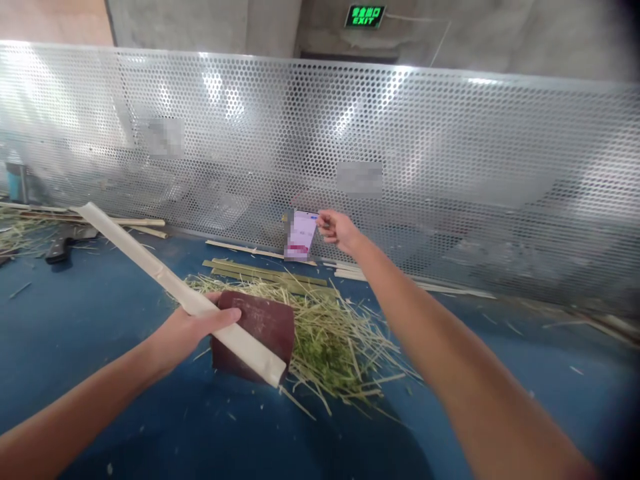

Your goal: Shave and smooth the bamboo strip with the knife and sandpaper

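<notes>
My left hand (200,320) is closed around a pale split bamboo strip (150,267), its thumb pressed on top. The strip slants from upper left to lower right across a dark red curved sheet (260,327), which the same hand seems to grip underneath; its fingers there are hidden. Farther forward, my right hand (337,231) has curled fingers at the upper right edge of a smartphone (303,233). They appear to pinch that edge. The lit phone stands nearly upright against the perforated metal panel. Beside the red sheet lies a heap of green and pale bamboo shavings (340,347).
A perforated metal panel (450,173) closes off the far side of the blue surface (150,413). Flat bamboo strips (270,273) lie before it. To the left are a dark-handled knife (59,248), more strips and a bottle (17,177). An exit sign (365,16) hangs above.
</notes>
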`<state>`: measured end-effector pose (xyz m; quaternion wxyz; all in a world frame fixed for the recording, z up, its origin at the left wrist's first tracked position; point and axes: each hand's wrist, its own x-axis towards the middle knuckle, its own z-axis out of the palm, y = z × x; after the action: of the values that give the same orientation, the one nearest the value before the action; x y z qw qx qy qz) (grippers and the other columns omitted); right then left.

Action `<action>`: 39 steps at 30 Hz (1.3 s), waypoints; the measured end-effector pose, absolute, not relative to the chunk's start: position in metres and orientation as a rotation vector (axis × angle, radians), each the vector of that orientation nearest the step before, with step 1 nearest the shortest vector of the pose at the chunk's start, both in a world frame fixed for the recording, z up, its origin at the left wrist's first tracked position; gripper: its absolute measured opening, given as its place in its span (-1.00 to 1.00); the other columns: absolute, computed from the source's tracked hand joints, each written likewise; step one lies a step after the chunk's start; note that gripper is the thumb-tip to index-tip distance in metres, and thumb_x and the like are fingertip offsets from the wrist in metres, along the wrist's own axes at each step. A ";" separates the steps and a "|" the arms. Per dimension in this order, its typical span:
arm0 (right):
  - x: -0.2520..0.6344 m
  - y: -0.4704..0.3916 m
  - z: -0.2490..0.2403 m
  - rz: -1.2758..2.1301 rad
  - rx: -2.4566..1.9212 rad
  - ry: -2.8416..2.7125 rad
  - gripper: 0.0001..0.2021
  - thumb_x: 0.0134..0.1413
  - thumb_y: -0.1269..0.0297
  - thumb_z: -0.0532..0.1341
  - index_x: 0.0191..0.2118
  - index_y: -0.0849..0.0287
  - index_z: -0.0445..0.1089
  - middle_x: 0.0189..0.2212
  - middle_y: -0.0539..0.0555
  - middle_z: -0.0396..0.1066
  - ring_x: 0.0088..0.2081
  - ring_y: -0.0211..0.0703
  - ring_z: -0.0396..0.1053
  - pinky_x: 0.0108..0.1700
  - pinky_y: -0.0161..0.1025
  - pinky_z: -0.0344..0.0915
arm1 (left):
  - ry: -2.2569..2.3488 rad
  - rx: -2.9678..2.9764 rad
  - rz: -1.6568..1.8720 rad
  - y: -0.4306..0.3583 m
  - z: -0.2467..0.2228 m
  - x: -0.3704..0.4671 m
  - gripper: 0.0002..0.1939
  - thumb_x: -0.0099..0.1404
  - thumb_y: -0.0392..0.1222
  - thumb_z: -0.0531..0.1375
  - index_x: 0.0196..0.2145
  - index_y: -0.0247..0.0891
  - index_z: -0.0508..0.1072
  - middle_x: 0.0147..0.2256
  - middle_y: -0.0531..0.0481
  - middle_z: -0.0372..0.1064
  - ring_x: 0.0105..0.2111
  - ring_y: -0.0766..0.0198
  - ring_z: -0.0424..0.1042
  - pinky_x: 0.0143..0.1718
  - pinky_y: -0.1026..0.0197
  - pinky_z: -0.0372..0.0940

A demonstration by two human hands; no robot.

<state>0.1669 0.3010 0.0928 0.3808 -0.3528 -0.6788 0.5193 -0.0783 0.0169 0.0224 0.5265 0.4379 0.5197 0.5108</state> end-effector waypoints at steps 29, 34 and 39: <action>0.193 0.017 0.052 1.159 -0.821 -2.200 -0.53 0.04 -0.08 0.21 -0.10 0.22 0.46 -0.14 0.21 0.49 -0.17 0.04 0.43 -0.15 -0.10 0.38 | 0.935 0.932 1.283 0.005 0.047 -0.013 -0.70 0.00 -0.09 0.38 -0.37 -0.35 0.51 -0.38 -0.10 0.47 -0.38 0.18 0.44 -0.33 0.21 0.33; 0.182 0.018 0.043 0.876 -1.050 -1.925 -0.70 0.14 0.05 0.14 -0.19 0.12 0.51 -0.24 0.14 0.56 -0.25 0.04 0.51 -0.23 -0.09 0.45 | 0.939 0.971 1.292 0.016 0.045 -0.006 -0.76 0.06 -0.13 0.35 -0.38 -0.35 0.49 -0.43 -0.11 0.44 -0.45 0.22 0.43 -0.41 0.22 0.32; 0.198 0.037 0.031 0.720 -1.106 -1.798 -0.68 0.15 0.08 0.11 -0.21 0.18 0.50 -0.28 0.15 0.57 -0.23 0.07 0.51 -0.17 -0.02 0.42 | 0.971 1.016 1.299 0.013 0.037 -0.014 -0.86 0.06 -0.27 0.34 -0.40 -0.32 0.46 -0.47 -0.07 0.41 -0.51 0.26 0.41 -0.48 0.26 0.32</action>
<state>0.1976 0.0368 0.0315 0.4399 -0.4454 -0.7239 0.2900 -0.0139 0.0125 0.0368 0.5760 0.4341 0.4148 0.5548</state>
